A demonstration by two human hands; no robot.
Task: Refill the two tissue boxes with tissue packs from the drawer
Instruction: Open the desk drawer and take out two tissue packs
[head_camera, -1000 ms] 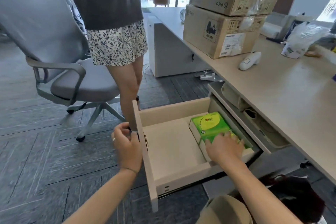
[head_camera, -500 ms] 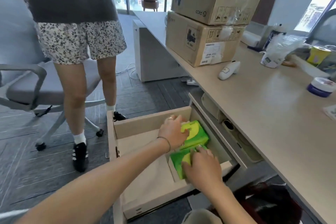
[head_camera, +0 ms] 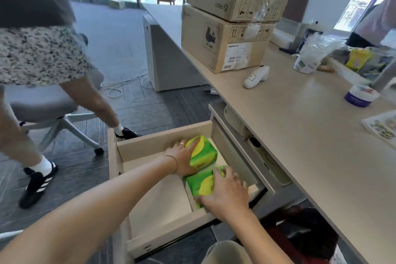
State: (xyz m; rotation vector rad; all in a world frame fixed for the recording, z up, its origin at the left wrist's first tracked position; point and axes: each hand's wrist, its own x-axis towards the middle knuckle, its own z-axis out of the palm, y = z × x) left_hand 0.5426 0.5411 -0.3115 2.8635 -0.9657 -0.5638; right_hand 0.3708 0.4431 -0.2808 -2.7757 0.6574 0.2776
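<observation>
The beige drawer [head_camera: 165, 138] under the desk stands pulled out. Two green and yellow tissue packs lie at its right side. My left hand [head_camera: 182, 159] grips the far tissue pack [head_camera: 204, 152] from its left side, and that pack is tilted up. My right hand [head_camera: 227, 194] is closed over the near tissue pack [head_camera: 202, 184], fingers wrapped on its near and right edges. No tissue boxes can be made out on the desk.
Two stacked cardboard boxes [head_camera: 227, 34] sit on the long desk [head_camera: 300, 135], with a white handheld device [head_camera: 256, 77], a plastic bag [head_camera: 310, 53] and a purple-rimmed tub [head_camera: 361, 95]. A person [head_camera: 38, 60] stands left beside a grey office chair [head_camera: 42, 105].
My left hand left the drawer front and took hold of the far pack, lifting its edge. My right hand closed on the near pack. The standing person stepped left.
</observation>
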